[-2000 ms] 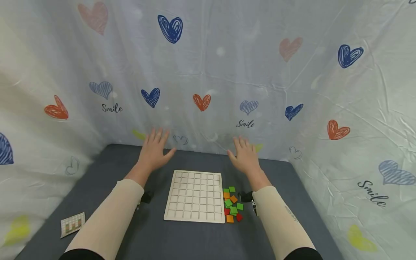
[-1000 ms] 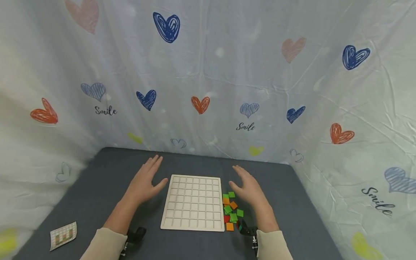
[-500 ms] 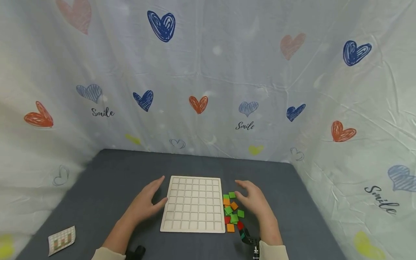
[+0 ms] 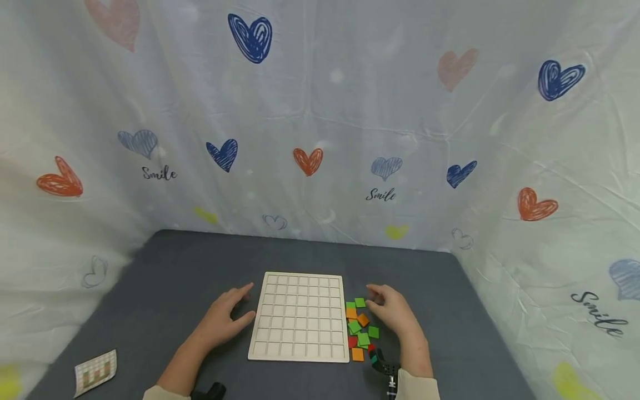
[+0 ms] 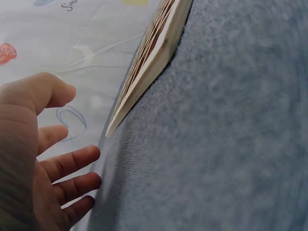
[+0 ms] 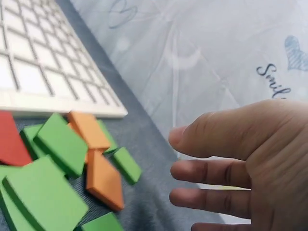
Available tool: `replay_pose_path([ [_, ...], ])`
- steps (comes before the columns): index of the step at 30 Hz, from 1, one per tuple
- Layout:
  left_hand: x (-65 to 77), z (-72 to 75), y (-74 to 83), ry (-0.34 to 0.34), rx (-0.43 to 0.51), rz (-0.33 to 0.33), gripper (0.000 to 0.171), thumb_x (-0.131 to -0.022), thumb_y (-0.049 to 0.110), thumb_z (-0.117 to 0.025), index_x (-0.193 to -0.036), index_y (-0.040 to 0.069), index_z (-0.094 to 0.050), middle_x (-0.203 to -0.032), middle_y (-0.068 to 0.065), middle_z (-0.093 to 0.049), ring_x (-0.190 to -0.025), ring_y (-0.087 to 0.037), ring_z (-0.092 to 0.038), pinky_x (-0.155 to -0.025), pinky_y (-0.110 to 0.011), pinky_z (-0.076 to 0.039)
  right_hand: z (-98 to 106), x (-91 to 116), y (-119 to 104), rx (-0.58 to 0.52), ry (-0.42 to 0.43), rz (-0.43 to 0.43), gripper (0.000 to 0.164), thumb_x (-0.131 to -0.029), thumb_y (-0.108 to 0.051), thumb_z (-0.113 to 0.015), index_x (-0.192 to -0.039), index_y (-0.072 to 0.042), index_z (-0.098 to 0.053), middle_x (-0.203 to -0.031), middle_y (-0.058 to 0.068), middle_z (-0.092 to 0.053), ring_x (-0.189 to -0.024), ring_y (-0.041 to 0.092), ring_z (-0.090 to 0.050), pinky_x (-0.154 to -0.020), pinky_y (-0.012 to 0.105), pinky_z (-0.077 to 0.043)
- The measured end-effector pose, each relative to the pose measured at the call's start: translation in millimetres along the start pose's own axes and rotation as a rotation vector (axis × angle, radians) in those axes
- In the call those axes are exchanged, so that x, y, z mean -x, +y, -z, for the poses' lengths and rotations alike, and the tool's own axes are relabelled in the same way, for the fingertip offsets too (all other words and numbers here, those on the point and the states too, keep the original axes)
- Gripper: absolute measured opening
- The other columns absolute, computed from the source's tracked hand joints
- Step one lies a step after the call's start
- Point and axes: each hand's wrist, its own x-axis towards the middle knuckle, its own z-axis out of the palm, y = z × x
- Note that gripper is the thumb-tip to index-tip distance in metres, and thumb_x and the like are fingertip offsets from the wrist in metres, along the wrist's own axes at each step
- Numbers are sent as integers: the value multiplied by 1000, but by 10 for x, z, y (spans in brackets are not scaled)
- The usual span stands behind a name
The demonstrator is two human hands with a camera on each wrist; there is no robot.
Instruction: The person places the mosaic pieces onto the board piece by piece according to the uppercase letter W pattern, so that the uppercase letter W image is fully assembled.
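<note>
A pale wooden grid board (image 4: 300, 318) with rows of square recesses lies flat on the dark grey table. My left hand (image 4: 222, 319) is just off its left edge, thumb and fingers spread apart, holding nothing; the left wrist view shows the board's corner (image 5: 144, 72) beyond the fingers. On the other side, my right hand (image 4: 395, 311) hovers beside a pile of small square tiles, fingers loosely bent with nothing in them. Green tiles (image 6: 60, 144), orange tiles (image 6: 103, 180) and red tiles (image 6: 12, 139) lie partly overlapping along the board's right edge.
A small printed card with a coloured grid (image 4: 95, 372) lies at the table's left front. A white curtain with printed hearts (image 4: 310, 111) encloses the back and both sides of the grey table (image 4: 200, 261). Black wrist-camera mounts (image 4: 382, 364) sit by each wrist.
Both hands have drawn back from near the curtain and come down on either side of the board, their fingers bending more. The board and tiles stay in place; the head view shifts slightly.
</note>
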Motion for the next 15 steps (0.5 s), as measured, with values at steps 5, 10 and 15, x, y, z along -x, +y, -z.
replay_pose_path([
  [5,-18,-85,-56,-6,-30,-45,63,-92,28,-76,-149,9,-56,-101,7,-58,-94,-16,-53,-88,-54,-39,-63,-41,67,22,-18,-25,43,-92,-12,-74,-133,-1,-68,-101,3,-62,-84,19,-56,-74,41,-50],
  [10,-17,-103,-75,-26,-69,-53,60,-91,31,-76,-146,13,-59,-87,12,-46,-79,-8,-37,-77,-42,-29,-140,-98,78,32,-55,-19,45,-90,-11,-74,-133,1,-67,-97,4,-60,-76,17,-50,-69,38,-46],
  [15,-33,-122,-102,-58,-134,-41,60,-91,33,-74,-147,18,-59,-79,13,-38,-71,-7,-29,-72,-38,-25,-194,-119,98,51,-64,-25,44,-90,-9,-75,-133,-1,-68,-95,4,-58,-77,18,-49,-70,39,-46],
])
